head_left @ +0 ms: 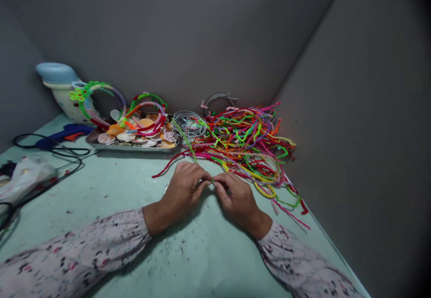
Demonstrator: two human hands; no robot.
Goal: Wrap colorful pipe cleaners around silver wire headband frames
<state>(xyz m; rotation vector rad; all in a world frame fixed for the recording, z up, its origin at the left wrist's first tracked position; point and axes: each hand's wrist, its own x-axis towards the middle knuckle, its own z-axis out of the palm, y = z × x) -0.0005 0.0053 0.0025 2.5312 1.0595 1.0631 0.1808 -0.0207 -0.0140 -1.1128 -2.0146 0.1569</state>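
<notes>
My left hand (183,192) and my right hand (237,199) meet fingertip to fingertip above the table. Both are closed in a pinch on a small green piece (212,180), mostly hidden by the fingers; it looks like a fuzzy stem. Just behind my hands lies a tangled heap of coloured fuzzy stems (242,131). A long light-green stem (184,137) slants down toward my left hand; whether it joins the pinched piece I cannot tell. Coiled grey wire (190,125) sits beside the heap.
Behind and left, a metal tray (134,149) holds shells, with fuzzy-wrapped hoops (123,102) on it. Farther left are a blue-lidded container (67,95), a blue tool (63,134) with a black cable (72,154), and a plastic bag (28,176). Grey walls bound the table (202,262).
</notes>
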